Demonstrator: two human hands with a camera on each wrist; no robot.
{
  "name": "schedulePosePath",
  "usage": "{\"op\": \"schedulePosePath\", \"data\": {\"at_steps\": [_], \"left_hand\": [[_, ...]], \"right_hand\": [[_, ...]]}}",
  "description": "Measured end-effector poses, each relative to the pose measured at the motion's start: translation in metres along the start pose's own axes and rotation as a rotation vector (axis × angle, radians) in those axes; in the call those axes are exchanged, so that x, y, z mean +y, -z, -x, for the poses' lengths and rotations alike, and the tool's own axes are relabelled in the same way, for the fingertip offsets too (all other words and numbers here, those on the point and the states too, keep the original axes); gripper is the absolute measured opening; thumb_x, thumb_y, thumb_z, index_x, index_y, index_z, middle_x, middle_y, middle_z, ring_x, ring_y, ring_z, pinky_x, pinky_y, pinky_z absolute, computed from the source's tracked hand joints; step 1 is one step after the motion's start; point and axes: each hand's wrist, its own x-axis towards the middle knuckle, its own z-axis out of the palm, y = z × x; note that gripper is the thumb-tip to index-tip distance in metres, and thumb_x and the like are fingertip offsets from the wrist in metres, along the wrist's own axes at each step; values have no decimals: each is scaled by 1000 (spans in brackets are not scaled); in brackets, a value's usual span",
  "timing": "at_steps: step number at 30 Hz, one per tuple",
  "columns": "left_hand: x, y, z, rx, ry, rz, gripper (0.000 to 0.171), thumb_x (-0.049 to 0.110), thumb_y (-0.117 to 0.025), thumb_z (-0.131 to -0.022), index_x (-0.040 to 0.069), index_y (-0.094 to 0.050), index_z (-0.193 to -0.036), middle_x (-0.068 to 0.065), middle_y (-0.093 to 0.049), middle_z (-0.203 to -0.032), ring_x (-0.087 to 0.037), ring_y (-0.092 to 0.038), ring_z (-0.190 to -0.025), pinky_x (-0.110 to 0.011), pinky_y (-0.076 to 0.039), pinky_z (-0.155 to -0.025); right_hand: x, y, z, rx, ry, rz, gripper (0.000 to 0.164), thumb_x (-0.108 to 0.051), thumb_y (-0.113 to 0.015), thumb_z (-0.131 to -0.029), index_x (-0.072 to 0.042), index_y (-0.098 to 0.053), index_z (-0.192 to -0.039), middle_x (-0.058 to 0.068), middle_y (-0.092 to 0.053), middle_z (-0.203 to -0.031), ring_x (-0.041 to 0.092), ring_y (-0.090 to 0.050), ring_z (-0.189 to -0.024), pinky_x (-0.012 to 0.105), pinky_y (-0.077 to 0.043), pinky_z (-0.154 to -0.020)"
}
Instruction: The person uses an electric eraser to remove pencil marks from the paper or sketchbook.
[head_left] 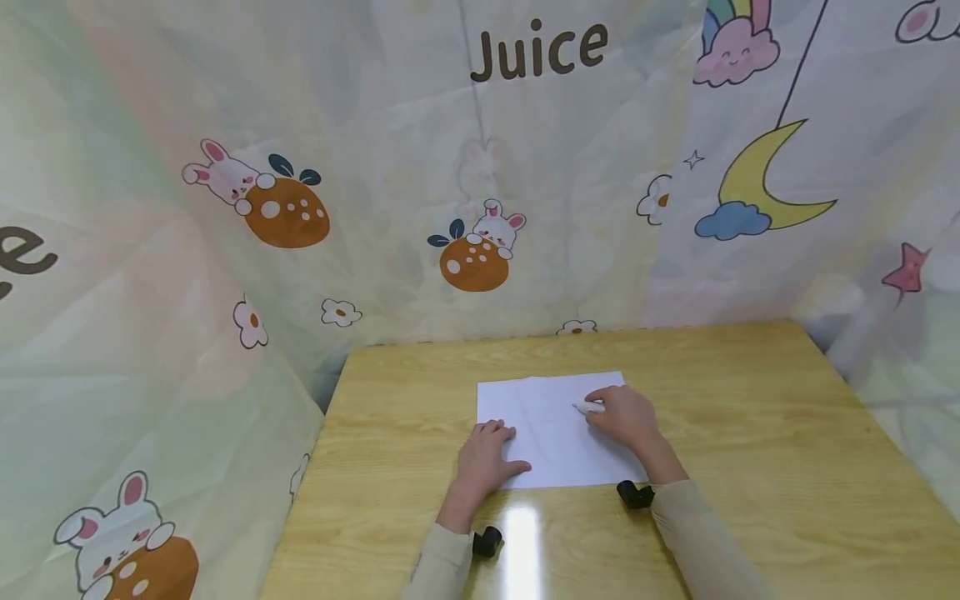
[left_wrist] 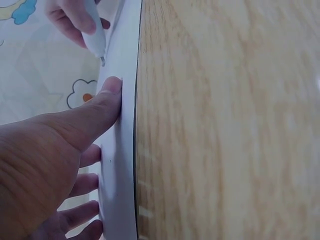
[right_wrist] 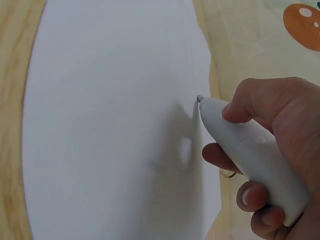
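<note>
Right fingers gripping white pen, left fingers spread wide, touching white paper

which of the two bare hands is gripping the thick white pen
The right hand: it grips the thick white pen over the white rectangular paper sheet. The left hand grips nothing, lying spread at the sheet's left edge.

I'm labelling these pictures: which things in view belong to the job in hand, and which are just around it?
In the job:
white sheet, under the left hand
white pen-shaped tool, in the right hand

Just around it:
wooden table
printed curtain
black wrist devices
</note>
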Motion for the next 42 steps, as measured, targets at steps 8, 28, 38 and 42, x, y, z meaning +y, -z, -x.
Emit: {"op": "schedulePosePath", "data": {"at_steps": [8,28,38,42], "left_hand": [[-2,4,0,-6,1,6,66,58,-76,-75,14,-67,-124,-8,-58,-130,-27,-51,-119,-40,-49,-93],[-4,3,1,-8,-8,2,66,58,-76,-75,14,-68,-123,-9,-58,-130,-27,-52,-119,-40,-48,-95],[-3,4,-4,-24,-3,-11,67,58,-74,-77,14,-66,-126,-9,-57,-132,-27,-50,-121,-39,-46,-98],[-2,4,-4,-46,-2,-8,67,59,-74,-76,15,-66,-126,-9,-57,-132,-27,-50,-120,-39,-46,-98]], "right_hand": [[-1,2,-3,-2,4,13,31,-23,-67,-76,-17,-77,-104,5,-71,-89,14,-41,-52,28,-30,-39],[-5,1,-1,-7,43,28,31,-23,-67,-77,-17,-77,-105,2,-67,-73,12,-36,-49,26,-27,-39],[-10,5,-6,-16,18,58,30,-24,-68,-76,-18,-77,-104,5,-71,-86,15,-43,-53,28,-30,-38],[-9,6,-7,-35,24,63,30,-24,-68,-75,-17,-77,-104,7,-72,-95,16,-48,-58,29,-35,-38]]}}
